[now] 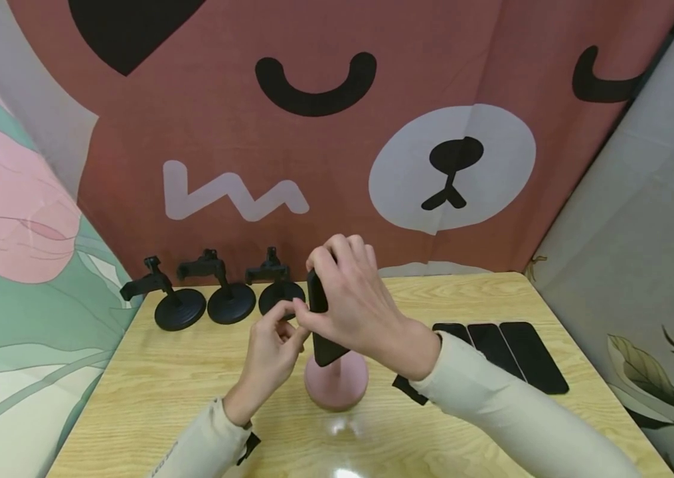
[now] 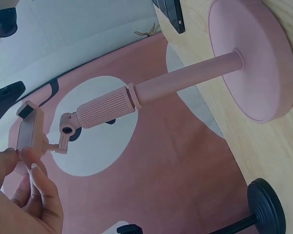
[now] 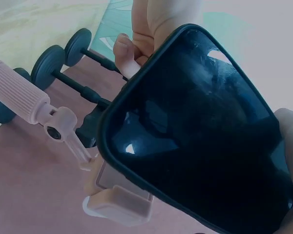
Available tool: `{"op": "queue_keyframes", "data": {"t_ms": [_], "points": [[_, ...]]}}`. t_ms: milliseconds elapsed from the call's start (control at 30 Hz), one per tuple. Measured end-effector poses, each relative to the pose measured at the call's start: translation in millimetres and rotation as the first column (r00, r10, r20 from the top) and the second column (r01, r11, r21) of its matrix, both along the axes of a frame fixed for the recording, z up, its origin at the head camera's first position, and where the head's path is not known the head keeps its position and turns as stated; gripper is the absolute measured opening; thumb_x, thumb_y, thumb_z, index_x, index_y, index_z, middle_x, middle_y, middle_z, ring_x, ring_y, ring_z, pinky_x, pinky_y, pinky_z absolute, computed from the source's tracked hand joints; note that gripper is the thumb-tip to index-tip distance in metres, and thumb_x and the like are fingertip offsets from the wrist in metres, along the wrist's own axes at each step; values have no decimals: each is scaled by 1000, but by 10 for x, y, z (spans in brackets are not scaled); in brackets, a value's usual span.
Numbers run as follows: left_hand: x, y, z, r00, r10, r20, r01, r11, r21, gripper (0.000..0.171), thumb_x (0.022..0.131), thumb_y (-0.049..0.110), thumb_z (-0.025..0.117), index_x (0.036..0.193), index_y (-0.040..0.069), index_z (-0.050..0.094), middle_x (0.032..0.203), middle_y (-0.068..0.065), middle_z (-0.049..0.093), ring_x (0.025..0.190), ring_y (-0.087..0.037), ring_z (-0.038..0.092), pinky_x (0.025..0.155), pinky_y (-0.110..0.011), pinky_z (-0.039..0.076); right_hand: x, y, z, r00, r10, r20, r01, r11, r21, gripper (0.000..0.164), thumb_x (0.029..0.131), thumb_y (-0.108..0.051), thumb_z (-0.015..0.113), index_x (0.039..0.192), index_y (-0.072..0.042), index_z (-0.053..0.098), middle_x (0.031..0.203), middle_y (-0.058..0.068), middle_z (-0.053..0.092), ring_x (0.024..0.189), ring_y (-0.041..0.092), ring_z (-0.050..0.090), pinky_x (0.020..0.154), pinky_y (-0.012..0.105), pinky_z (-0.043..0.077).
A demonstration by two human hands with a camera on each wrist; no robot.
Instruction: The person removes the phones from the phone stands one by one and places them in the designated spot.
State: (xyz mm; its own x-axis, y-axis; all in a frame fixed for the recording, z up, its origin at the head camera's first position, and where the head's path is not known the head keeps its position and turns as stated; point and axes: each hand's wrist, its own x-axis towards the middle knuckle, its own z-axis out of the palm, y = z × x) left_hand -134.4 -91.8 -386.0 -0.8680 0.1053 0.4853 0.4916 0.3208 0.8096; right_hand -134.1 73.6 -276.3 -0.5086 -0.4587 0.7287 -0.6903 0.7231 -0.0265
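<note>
My right hand (image 1: 351,299) grips a black smartphone (image 1: 327,348) by its edges, above a pink phone stand (image 1: 337,388). The phone's glossy dark screen (image 3: 195,131) fills much of the right wrist view. The stand has a round base, a ribbed upper grip (image 2: 107,107) and a jointed neck. My left hand (image 2: 31,200) pinches the stand's pink phone clamp (image 2: 31,129) between thumb and fingers. In the right wrist view the phone overlaps part of the clamp, close beside it. The head view hides the clamp behind the hands.
Several black phone stands, including a left one (image 1: 178,309) and a middle one (image 1: 230,302), stand along the back left edge of the wooden table (image 1: 193,405). On the right, dark phones (image 1: 534,358) lie side by side. A printed cloth (image 1: 223,126) hangs behind the table.
</note>
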Motion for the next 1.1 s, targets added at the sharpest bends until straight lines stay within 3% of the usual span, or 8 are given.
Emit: {"op": "queue_keyframes", "data": {"t_ms": [567, 1100], "points": [[-28, -11, -13, 998, -45, -36, 45, 999, 18, 15, 93, 10, 73, 107, 7, 68, 61, -8, 61, 42, 1, 48, 37, -20, 39, -15, 113, 76, 995, -84, -47, 85, 996, 27, 40, 76, -32, 83, 97, -8, 58, 90, 8, 53, 79, 25, 42, 66, 37, 35], [-4, -17, -22, 999, -37, 5, 37, 999, 19, 17, 92, 12, 74, 106, 6, 68, 58, -8, 61, 43, -1, 49, 37, -20, 39, -43, 342, 32, 988, -152, 11, 152, 988, 11, 45, 73, -32, 86, 96, -7, 57, 89, 10, 53, 80, 27, 43, 69, 40, 35]]}}
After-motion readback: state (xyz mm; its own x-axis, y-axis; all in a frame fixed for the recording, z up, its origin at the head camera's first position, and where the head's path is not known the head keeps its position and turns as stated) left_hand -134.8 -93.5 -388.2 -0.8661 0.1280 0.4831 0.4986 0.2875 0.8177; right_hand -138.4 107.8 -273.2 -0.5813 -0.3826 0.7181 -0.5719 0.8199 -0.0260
